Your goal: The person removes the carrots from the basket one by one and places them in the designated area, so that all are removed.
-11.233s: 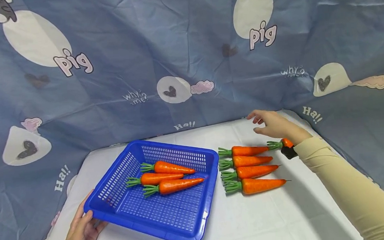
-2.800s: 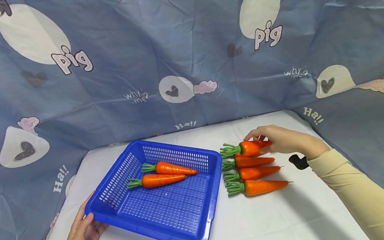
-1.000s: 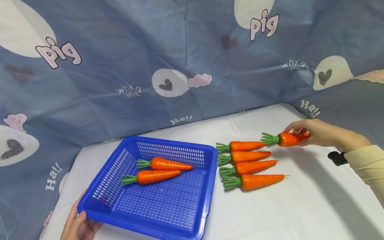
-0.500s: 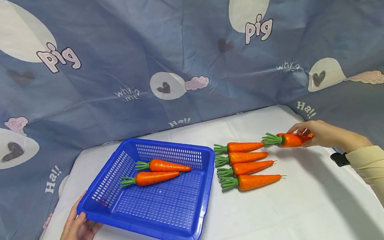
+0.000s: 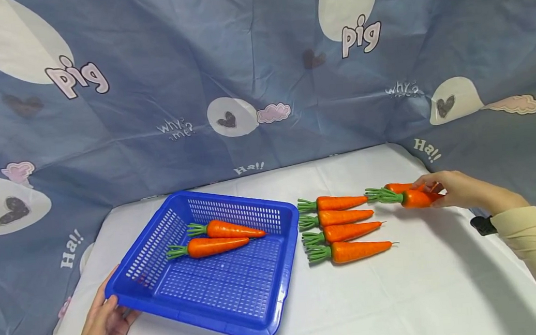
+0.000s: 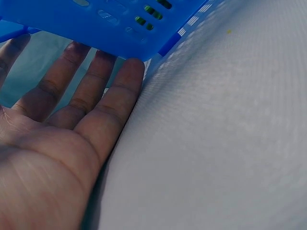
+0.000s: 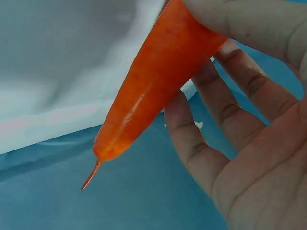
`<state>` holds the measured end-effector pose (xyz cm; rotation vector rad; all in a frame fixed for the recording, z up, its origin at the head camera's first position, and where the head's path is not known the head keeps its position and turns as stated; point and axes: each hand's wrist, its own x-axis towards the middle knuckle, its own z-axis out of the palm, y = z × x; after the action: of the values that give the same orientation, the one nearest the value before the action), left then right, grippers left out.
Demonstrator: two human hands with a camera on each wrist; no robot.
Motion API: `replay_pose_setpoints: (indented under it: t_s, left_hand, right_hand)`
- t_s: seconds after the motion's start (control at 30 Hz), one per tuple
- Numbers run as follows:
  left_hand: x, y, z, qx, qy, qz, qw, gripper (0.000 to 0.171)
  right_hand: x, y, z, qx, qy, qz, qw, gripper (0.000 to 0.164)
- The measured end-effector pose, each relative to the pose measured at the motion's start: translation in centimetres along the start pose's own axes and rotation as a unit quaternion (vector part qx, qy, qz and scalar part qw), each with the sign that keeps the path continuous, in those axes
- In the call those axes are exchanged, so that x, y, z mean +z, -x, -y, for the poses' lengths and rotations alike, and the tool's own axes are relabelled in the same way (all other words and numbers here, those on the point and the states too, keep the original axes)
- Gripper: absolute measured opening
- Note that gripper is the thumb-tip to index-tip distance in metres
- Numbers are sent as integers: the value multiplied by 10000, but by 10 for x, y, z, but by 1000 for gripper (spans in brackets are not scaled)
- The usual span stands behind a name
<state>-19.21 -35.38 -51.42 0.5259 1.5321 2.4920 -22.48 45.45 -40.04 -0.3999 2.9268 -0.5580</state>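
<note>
The person's right hand (image 5: 463, 190) grips a carrot (image 5: 417, 198) between thumb and fingers — this carrot is farther to the right than some three seconds ago. Just behind it, partly covered, one other carrot (image 5: 394, 187) lies on the white counter (image 5: 375, 300); whether the two touch, I cannot tell. To their left, four carrots (image 5: 341, 217) lie side by side, as before. The blue basket (image 5: 199, 320) contains two carrots (image 5: 219, 246) — one fewer than eleven seconds ago — and the left hand (image 5: 102, 324) holds its near left corner.
</note>
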Motion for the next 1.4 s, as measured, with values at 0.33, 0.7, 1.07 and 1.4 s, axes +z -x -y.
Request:
replay_pose_setpoints:
  t_s: [0.33, 0.7, 1.07, 1.4]
  left_hand:
    - [-1, -1, -1, 15, 232, 189, 9995, 59]
    - [0, 0, 0, 88, 134, 59, 9999, 58]
    - [2, 2, 0, 30, -100, -125, 9999, 57]
    - [2, 2, 0, -9, 62, -7, 10000, 59]
  right_hand:
    - [10, 2, -11, 59, -21, 170, 9998, 47]
    - [23, -6, -13, 34, 110, 240, 9996, 43]
    - [32, -13, -9, -123, 138, 2, 9998, 44]
    - [37, -22, -8, -336, 368, -300, 9983, 42]
